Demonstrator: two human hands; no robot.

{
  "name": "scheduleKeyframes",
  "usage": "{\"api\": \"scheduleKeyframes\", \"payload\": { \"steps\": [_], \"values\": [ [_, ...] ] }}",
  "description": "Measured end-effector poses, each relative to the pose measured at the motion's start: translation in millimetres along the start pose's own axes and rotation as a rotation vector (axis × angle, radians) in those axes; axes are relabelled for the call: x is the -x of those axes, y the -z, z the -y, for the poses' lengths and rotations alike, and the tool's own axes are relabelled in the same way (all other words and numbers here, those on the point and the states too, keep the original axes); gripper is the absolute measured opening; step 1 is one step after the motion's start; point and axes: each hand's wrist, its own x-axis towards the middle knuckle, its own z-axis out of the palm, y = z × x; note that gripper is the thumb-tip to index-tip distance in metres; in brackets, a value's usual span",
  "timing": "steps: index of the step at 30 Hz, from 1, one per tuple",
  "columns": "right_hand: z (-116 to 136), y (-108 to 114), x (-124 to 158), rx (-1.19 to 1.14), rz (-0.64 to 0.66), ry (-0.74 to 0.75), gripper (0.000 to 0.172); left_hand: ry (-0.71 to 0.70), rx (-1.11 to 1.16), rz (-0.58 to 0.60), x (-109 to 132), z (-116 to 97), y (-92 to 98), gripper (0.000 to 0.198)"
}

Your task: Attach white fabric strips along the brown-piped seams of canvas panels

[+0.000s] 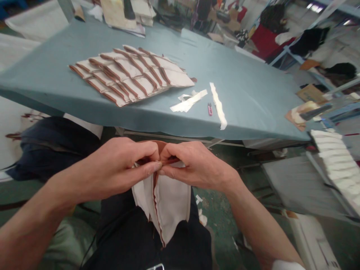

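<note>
A sewn piece, off-white with brown edges and a brown seam [174, 202], hangs over my lap from both hands. My left hand [126, 165] pinches its upper edge between thumb and bent fingers. Close against it, my right hand [188, 163] pinches the same edge from the other side, and the two thumbs nearly meet at the seam. A strip of brown material [159, 144] shows just behind the fingers. The lower part of the piece tapers to a point above my dark trousers. What lies under the fingertips is hidden.
Ahead stands a table with a blue-green cover [253, 101]. On it lie overlapping off-white and brown pieces [132, 75], white strips [191, 101] and small pink thread snips [210, 109]. A dark cloth bundle [56, 146] sits at left; stacked white pieces [334, 161] are at right.
</note>
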Motion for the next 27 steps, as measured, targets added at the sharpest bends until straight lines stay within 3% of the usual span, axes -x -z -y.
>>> {"api": "scheduleKeyframes", "payload": {
  "steps": [2,4,12,19,27],
  "values": [
    [-2.6,-0.5,0.4,-0.024,-0.019,0.019,0.012,0.002,-0.077,-0.089,4.3,0.2,-5.0,0.029],
    [-6.0,-1.8,0.5,-0.081,-0.025,0.057,0.012,0.01,-0.057,-0.1,7.9,0.0,-7.4,0.029],
    [-13.5,-7.5,1.6,-0.233,-0.009,0.133,0.017,0.04,0.113,0.052,15.7,3.5,2.9,0.021],
    [-7.3,-7.3,-0.6,-0.179,-0.063,0.132,0.016,-0.001,-0.053,-0.002,5.5,-13.2,5.2,0.021],
    [-0.3,-10.8,-0.4,-0.038,-0.066,0.051,0.016,-0.01,-0.27,-0.111,3.9,-10.3,-13.4,0.023]
  ]
}}
